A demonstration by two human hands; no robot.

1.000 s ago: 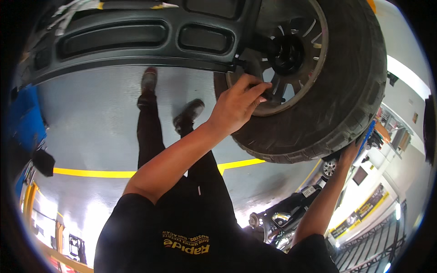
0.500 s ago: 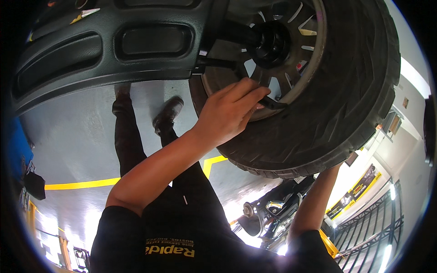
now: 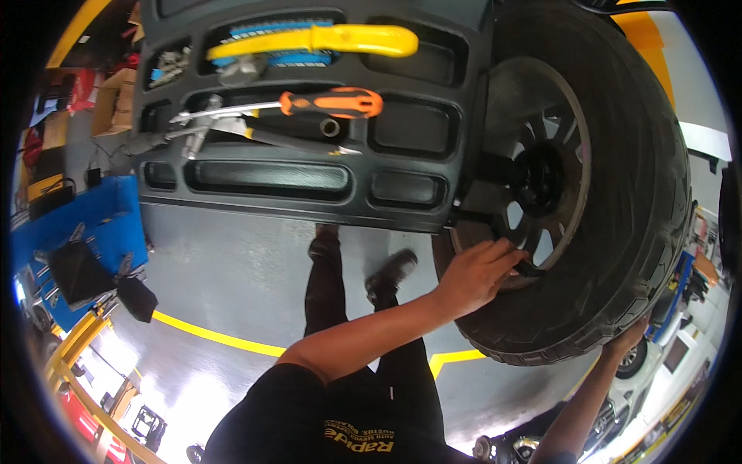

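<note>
A large black tyre (image 3: 630, 201) on a dark spoked wheel rim (image 3: 585, 170) is mounted on the shaft of a machine, to the right of its tray top. My left hand (image 3: 481, 277) is closed round a black lever-like arm (image 3: 532, 269), whose tip lies at the lower inner edge of the rim. Against the outside of the tyre's tread, at the lower right, rests my right hand (image 3: 630, 339). The tyre hides most of its fingers, so its grip cannot be made out.
The black tray top (image 3: 270, 199) holds an orange-and-black screwdriver (image 3: 340, 102), a yellow-handled tool (image 3: 363, 39), pliers-like tools and a small metal socket (image 3: 330, 127). A blue cabinet (image 3: 116, 216) stands at the left. Yellow lines (image 3: 216, 337) mark the grey floor.
The view has swung, so the wheel and both hands appear further right and lower, and the tray's tools have come into sight. My left hand still holds the arm at the rim.
</note>
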